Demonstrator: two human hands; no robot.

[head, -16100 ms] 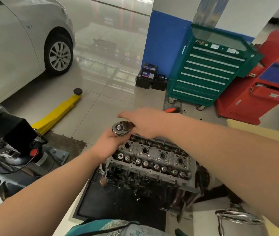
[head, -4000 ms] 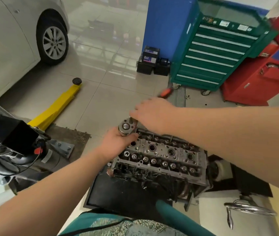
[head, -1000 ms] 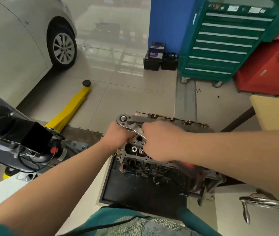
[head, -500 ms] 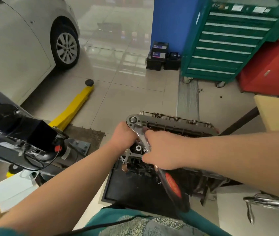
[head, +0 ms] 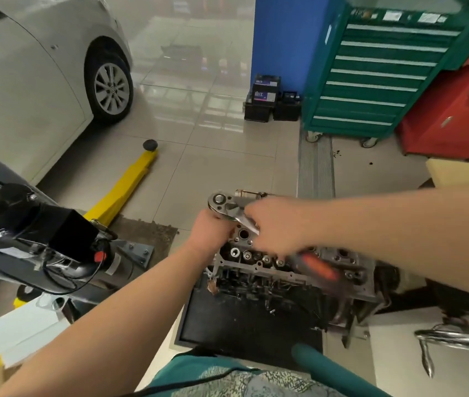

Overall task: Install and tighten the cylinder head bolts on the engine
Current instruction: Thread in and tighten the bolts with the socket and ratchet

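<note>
On the black floor mat point(head: 244, 328) sits the engine point(head: 290, 276), its cylinder head point(head: 259, 257) facing up. At its left end stands a ratchet wrench point(head: 229, 206); the left hand point(head: 210, 232) cups beneath its head, while the right hand point(head: 277, 224) grasps the handle, blurred.

Access around the grip on the ratchet point(head: 237, 212) over the cylinder head point(head: 290, 262): left hand point(head: 211, 232) blocks just below the ratchet head; right hand point(head: 277, 224) covers the handle. Bare tile floor point(head: 213, 167) lies open beyond. Left of the grip: black machine point(head: 35, 227), yellow lift arm point(head: 124, 187). Far beyond right: green tool cabinet point(head: 376, 73).
</note>
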